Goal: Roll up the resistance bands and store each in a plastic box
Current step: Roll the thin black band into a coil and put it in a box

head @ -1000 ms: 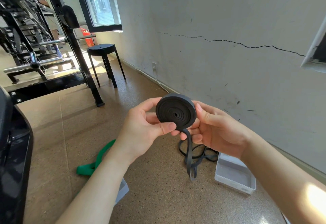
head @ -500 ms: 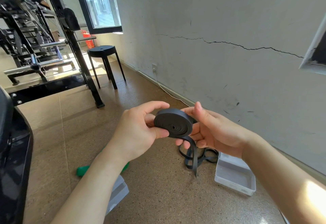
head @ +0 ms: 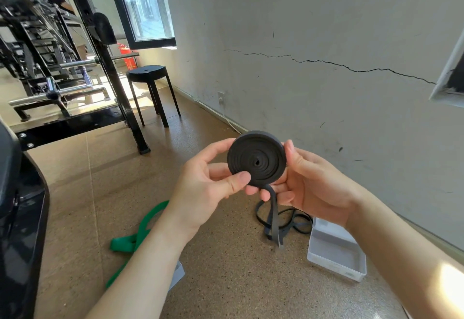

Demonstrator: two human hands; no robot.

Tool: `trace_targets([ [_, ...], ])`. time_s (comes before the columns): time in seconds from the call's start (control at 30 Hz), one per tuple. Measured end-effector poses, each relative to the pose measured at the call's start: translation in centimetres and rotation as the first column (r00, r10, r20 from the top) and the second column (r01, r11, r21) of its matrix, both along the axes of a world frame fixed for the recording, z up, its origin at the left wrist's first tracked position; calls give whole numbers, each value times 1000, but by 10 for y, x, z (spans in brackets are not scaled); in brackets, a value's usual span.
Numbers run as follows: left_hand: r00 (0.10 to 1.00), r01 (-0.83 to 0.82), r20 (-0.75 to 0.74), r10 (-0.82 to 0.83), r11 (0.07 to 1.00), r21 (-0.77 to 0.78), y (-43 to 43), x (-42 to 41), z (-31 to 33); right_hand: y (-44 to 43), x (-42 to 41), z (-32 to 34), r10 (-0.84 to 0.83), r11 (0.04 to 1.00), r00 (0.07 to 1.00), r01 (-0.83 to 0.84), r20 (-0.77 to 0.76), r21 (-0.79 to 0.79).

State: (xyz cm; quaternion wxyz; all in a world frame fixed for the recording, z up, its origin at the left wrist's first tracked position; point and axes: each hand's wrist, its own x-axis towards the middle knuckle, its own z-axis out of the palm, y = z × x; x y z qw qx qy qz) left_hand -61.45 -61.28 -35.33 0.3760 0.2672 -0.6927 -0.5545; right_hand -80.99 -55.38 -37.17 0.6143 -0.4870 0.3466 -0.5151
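Over floor, coil upright again, apparently

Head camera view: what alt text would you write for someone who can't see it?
A left hand and a right hand hold a black resistance band wound into a flat coil, its loose tail hanging toward the floor. Below lie an open plastic box and a green band.

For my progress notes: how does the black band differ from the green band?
The black band is mostly wound into a tight coil; the green band lies unrolled in loose loops. The black band is held up between the left hand and right hand; the green band rests on the floor, untouched. The green band looks wider than the black band. Neither is boxed yet.
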Motion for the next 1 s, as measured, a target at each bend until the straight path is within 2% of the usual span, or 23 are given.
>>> trace_targets([
  [0.1, 998, -46, -38, 47, 998, 31, 0, -2, 0, -1, 4, 1, 36, 999, 999, -36, 6, 30],
  [0.27, 986, -101, 114, 119, 983, -153, -4, 2, 2, -1, 6, 4, 42, 988, 984, -16, -172, 151],
  [0.43, 962, -92, 226, 156, 959, -269, -5, 7, 1, -1, 4, 4, -16, 990, 950, 58, -312, 127],
  [0.67, 949, -115, 241, 202, 937, -331, -8, 8, 3, 2, 4, 3, -107, 989, 939, 135, -328, 64],
  [0.8, 968, -131, 175, 182, 955, -266, -9, 7, 0, 1, 2, 0, -127, 988, 961, 146, -245, 58],
  [0.93, 994, -103, 14, 104, 993, -56, -7, 4, 1, 0, 1, -2, -89, 995, 991, 92, -97, 32],
  [1.0, 997, -75, -18, 75, 997, 17, -7, 3, 1, 0, 2, -2, -59, 998, 998, 59, -25, 26],
])
